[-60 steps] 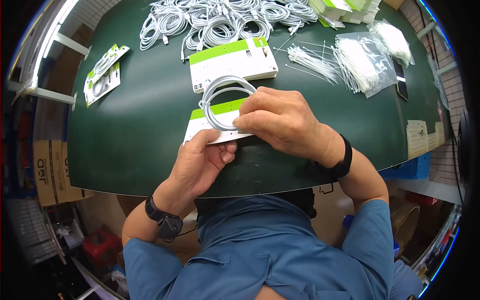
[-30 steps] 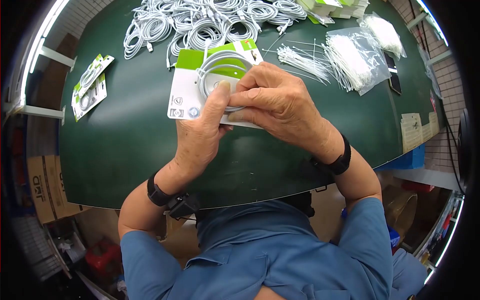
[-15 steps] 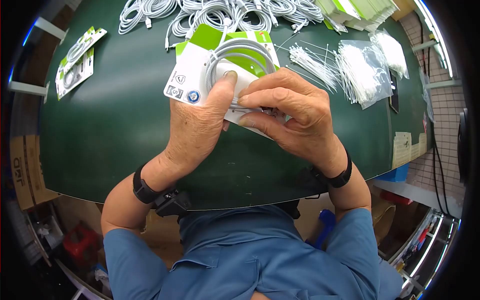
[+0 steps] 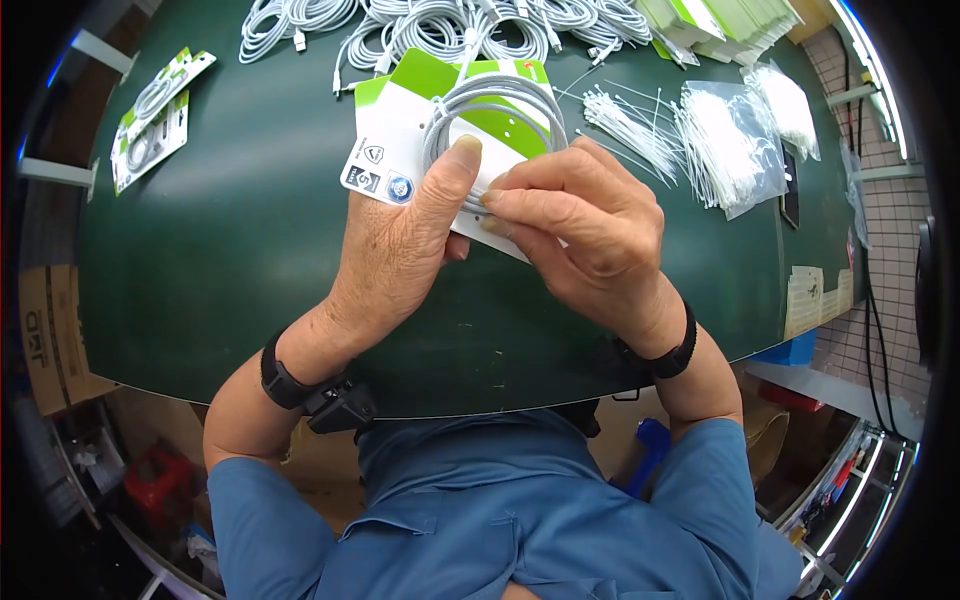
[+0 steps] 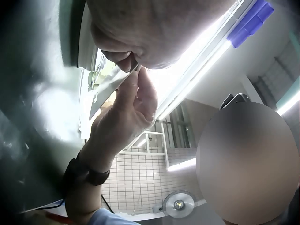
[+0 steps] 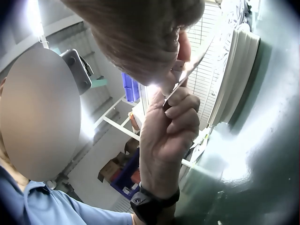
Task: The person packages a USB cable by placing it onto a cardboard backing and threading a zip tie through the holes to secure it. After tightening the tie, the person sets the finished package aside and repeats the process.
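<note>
My left hand [image 4: 400,240] grips a white and green packaging card [image 4: 385,135], thumb in front and pressing near the coil, fingers curled behind. Against the card's face lies a coiled grey cable [image 4: 433,140], with one end sticking up past its top. My right hand [image 4: 600,215] pinches the coil's lower right side between thumb and fingers, close to the card's lower edge. In the left wrist view the card [image 5: 108,89] appears edge-on between both hands. The right hand's fingers hide part of the coil.
Behind the held card is a stack of similar cards [image 6: 236,70]. A heap of coiled cables [image 4: 410,40] spans the back. Loose zip ties [image 4: 625,130], a clear bag of them [image 4: 735,150] and a phone [image 4: 790,190] lie right. Carded cables [image 4: 150,150] lie left.
The card and coil have been raised and tilted, and my left thumb has come over the card's front. My right hand keeps pinching the coil. The last half second brings only slight shifts.
</note>
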`<state>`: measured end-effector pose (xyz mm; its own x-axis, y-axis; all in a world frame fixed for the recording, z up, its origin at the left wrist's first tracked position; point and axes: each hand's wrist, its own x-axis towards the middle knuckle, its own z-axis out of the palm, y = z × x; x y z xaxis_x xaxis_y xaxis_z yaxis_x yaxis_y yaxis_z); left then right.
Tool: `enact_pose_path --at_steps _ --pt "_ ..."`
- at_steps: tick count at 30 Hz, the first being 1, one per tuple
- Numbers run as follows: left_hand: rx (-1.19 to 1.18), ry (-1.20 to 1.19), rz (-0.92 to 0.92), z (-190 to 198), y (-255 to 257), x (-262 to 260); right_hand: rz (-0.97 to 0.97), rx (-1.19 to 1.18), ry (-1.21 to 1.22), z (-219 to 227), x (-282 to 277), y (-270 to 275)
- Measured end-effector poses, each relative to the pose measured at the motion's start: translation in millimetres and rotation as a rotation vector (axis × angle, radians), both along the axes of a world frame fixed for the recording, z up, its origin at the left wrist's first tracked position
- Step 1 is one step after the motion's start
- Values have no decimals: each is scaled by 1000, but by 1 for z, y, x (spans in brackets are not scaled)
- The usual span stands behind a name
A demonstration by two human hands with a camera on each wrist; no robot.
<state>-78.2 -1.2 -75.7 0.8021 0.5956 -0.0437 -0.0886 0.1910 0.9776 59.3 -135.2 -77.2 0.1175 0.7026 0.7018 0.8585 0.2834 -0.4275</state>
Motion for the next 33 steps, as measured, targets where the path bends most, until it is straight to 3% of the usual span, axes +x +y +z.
enact_pose_path --at_steps 10,21,25,33 --pt "-27 70 -55 2 4 -3 18 22 36 -4 3 0" --pt "43 96 -30 -5 -2 3 139 -145 419 -9 7 -1" --pt "35 101 -23 -8 -4 3 171 -189 449 -13 13 -2" --pt "26 23 -25 -13 -6 5 127 -120 184 -11 19 -2"
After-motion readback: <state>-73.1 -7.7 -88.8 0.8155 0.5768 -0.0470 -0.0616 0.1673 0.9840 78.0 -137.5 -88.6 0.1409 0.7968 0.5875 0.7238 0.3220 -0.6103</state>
